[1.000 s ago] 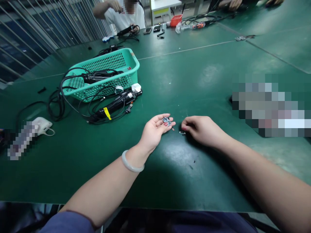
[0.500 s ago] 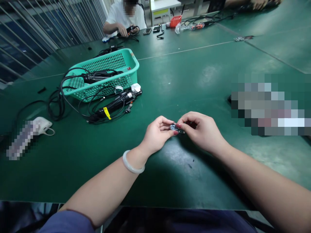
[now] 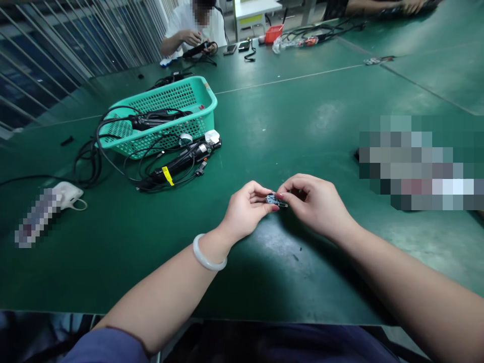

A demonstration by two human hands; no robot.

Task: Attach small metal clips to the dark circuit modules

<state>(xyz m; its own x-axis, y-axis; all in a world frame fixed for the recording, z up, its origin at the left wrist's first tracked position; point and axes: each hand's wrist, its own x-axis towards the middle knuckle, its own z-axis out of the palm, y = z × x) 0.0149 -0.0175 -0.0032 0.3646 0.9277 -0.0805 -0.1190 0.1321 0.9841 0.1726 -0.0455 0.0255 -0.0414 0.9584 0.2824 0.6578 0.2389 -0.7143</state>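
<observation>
My left hand [image 3: 245, 210] and my right hand [image 3: 315, 203] meet just above the green table [image 3: 264, 126]. Between their fingertips sits a small dark circuit part [image 3: 273, 200] with a thin metal piece sticking out to the right. The left hand pinches the part from the left with thumb and fingers. From the right, my right hand's fingertips pinch the metal piece against it. A pale bangle [image 3: 207, 256] rings my left wrist.
A teal basket [image 3: 166, 113] holding black cables stands at the back left, with a black electric tool [image 3: 177, 162] and cords in front of it. A white face mask [image 3: 68, 195] lies far left. A person in white works at the far end.
One second ago my left palm lay open with the part on it while my right hand picked at the table. Both hands then closed together on the part and have held still since.
</observation>
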